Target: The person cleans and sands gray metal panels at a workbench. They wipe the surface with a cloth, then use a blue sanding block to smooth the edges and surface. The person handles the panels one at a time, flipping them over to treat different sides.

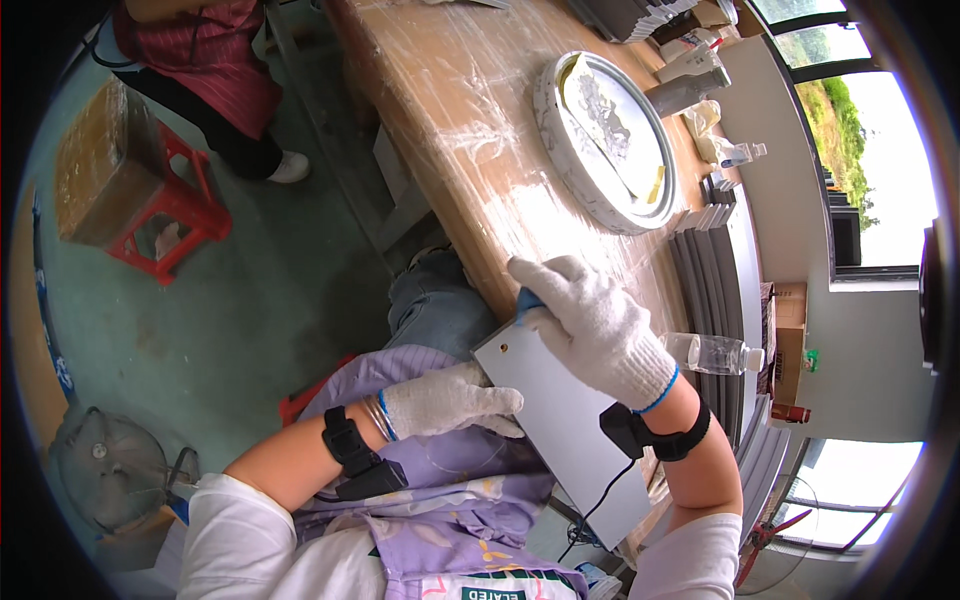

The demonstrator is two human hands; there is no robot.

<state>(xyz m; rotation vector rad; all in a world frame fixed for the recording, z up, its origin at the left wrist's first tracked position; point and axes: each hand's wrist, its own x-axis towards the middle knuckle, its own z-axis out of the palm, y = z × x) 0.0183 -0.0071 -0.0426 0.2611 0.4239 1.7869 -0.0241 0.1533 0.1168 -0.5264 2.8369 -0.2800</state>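
Note:
A flat light-grey panel (560, 420) with a small hole near its far corner lies slanted across my lap and the table's near edge. My left hand (445, 400), in a white knitted glove, is closed on the panel's left edge, its thumb or a finger lying over the top face. Above the panel's far end is my right hand (598, 325), also gloved, with its fingers closed around a small blue thing (528, 303). Most of that blue thing is hidden by the fingers, so its kind cannot be made out. It sits close to the panel's far edge.
On the film-covered table (440, 120) stands a large round tin lid (608, 140) or shallow tub. Stacked grey panels (705, 290), a clear plastic bottle (715, 353) and a grey bottle (688, 92) line the right. Left are a red stool (180, 220), a fan (108, 465) and another person (225, 70).

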